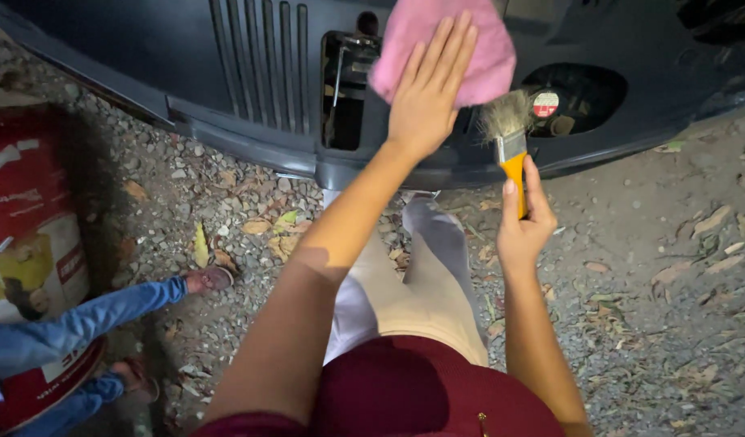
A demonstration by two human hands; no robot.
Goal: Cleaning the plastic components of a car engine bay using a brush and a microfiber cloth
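Left hand (425, 89): fingers spread flat, pressing a soft pink cloth (445, 44) against the dark blue-grey vehicle panel (146, 48).
Right hand (524, 222): clenched round the yellow plastic handle of a pale-bristled paintbrush (508, 137), bristles up and touching the panel just right of the cloth.
Panel: vertical vent slats (259, 61) left of the cloth; round recess (570, 97) right of the brush.
Ground: grey gravel with dry leaves (655, 267).
Far left: large red printed bucket (24, 202); another person's blue-jeaned legs (73, 332).
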